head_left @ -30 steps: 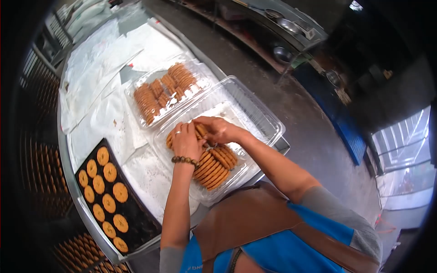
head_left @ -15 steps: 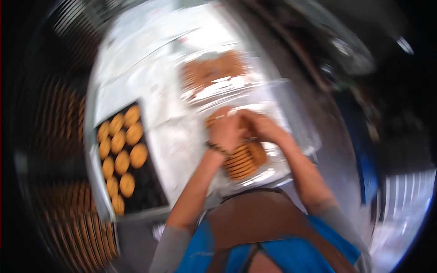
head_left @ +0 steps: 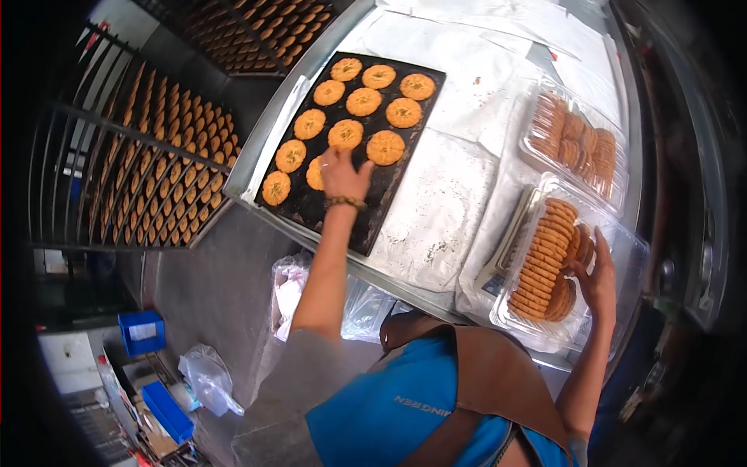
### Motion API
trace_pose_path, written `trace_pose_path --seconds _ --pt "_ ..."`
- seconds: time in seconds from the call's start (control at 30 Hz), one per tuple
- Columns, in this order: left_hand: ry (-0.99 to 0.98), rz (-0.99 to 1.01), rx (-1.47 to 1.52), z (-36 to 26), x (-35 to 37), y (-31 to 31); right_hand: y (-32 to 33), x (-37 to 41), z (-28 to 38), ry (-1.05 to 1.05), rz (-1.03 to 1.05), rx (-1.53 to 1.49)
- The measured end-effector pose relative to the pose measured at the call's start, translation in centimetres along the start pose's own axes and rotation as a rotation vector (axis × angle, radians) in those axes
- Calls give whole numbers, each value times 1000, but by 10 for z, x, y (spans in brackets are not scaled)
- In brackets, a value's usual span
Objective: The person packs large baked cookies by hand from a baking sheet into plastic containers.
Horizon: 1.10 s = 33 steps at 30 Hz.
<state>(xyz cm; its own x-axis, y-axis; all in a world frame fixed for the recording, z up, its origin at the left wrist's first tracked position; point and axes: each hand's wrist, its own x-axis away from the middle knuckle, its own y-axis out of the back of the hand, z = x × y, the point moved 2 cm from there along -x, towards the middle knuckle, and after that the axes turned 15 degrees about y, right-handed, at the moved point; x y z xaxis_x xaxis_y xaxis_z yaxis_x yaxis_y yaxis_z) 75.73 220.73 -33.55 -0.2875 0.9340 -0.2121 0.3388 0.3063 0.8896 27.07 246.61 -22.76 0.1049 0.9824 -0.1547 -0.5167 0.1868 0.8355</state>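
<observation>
On the black baking tray [head_left: 373, 210] lie several round golden cookies [head_left: 387, 148] with dark specks on top. My left hand [head_left: 345, 173], a beaded bracelet at its wrist, reaches over the tray with thumb and fingers apart. Its fingertips are at the lower edge of one cookie [head_left: 345, 134] and partly cover another. To the right, a clear plastic box [head_left: 506, 315] holds a long row of stacked cookies [head_left: 542, 261] and more beside it. My right hand [head_left: 597, 280] is at that box's right side, thumb and fingers spread against the cookies there.
A second filled clear box [head_left: 533, 156] stands behind the first on the white-covered table [head_left: 436, 202]. Racks of cookie trays [head_left: 167, 171] stand at left. Blue bins [head_left: 142, 332] and a plastic bag [head_left: 210, 377] are at lower left.
The view has swung left. My left hand has left the box and moved over to the tray; my right hand stays at the box. Fewer cookies seem covered by hands there.
</observation>
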Motion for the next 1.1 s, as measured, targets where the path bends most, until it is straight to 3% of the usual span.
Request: trace_pose_path --seconds 0.1,0.17,0.23,0.33,0.4,0.57,0.6,0.73,0.77,0.87,0.9,1.0,1.1 --pt "290 121 -294 70 -18 -5 6 14 2 11 -10 58" --pt "352 195 -283 89 -20 -11 10 19 5 13 -33 64" --pt "432 301 -271 100 -19 -21 15 23 9 -119 -54 32" --pt "412 145 -200 105 -20 -38 16 35 -10 -148 -76 -5" --pt "421 142 -178 109 -29 -44 18 40 -14 -119 -99 3" --pt "427 150 -369 97 -45 -12 22 61 -24 -207 -184 -117" --pt "399 46 -394 105 -48 -4 25 67 -25 -235 -205 -139" --pt "610 -12 -439 151 -60 35 35 102 -41 -330 -257 -148" --pt "727 35 -382 163 -62 41 36 114 -52 -387 -252 -137" --pt "827 139 -451 215 -74 23 37 131 -66 -376 -267 -186" --pt "899 231 -311 208 -75 28 37 132 -67 -376 -268 -185" --pt "991 310 -285 219 -92 22 40 132 -67 -409 -248 -199" --pt "1046 270 -298 236 -107 14 40 129 -64 -365 -265 -195"
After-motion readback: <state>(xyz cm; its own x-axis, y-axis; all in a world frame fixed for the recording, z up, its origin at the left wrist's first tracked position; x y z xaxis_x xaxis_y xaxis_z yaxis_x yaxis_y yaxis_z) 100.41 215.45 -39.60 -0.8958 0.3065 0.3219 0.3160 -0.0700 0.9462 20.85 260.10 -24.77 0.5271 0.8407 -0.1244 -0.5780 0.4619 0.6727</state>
